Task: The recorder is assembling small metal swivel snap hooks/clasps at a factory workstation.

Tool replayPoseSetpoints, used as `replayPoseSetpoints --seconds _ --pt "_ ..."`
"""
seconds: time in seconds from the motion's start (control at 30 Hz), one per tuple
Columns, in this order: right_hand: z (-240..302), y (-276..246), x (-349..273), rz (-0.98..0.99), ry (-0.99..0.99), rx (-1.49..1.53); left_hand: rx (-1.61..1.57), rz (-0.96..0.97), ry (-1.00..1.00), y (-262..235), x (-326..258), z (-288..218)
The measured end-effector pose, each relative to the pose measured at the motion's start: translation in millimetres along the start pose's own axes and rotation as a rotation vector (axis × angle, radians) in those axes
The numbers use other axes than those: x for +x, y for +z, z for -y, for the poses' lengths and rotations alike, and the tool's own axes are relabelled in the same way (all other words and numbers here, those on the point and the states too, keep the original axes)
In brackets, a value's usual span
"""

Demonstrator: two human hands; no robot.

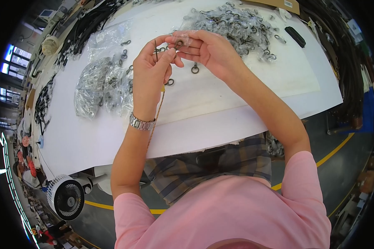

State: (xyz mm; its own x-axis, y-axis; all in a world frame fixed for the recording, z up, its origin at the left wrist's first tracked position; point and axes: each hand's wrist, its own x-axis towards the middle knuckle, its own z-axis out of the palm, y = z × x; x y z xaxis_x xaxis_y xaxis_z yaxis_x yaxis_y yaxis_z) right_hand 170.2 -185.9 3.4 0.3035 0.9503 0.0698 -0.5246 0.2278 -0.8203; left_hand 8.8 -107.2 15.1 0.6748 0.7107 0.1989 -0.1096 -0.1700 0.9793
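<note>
My left hand [151, 70] is closed, thumb and fingers pinching a dark metal swivel clasp [179, 43]. A thin dark blade-like piece [156, 50] stands up between its fingers; what it belongs to is hidden. A yellow bit and an orange-brown cord [159, 108] hang below that hand along the wrist. My right hand [212, 52] is half turned up, its fingertips meeting the clasp and holding a clear plastic wrapper [184, 39]. Just below the hands, a loose clasp with a ring [195, 69] lies on the white table, and another ring [169, 82] is partly behind my left hand.
A heap of wrapped metal clasps [232, 29] lies at the far right of the white table [220, 120]. Clear plastic bags [96, 85] lie to the left. A black oblong object [295, 37] is at the right, dark straps [85, 27] at the far left, a fan [68, 198] near left.
</note>
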Motion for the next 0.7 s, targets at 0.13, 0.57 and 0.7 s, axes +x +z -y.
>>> replayPoseSetpoints --seconds 0.13,0.57,0.7 --pt "1.1 -5.6 4.8 0.008 -0.014 0.004 0.016 0.014 -0.006 0.6 -0.8 -3.0" --pt "1.1 -3.6 3.2 -0.004 -0.028 -0.003 -0.028 0.020 -0.016 2.1 -2.0 -2.9" --pt "-1.2 -3.1 3.6 0.017 -0.043 0.000 -0.044 0.022 -0.005 -0.4 -1.8 -3.7"
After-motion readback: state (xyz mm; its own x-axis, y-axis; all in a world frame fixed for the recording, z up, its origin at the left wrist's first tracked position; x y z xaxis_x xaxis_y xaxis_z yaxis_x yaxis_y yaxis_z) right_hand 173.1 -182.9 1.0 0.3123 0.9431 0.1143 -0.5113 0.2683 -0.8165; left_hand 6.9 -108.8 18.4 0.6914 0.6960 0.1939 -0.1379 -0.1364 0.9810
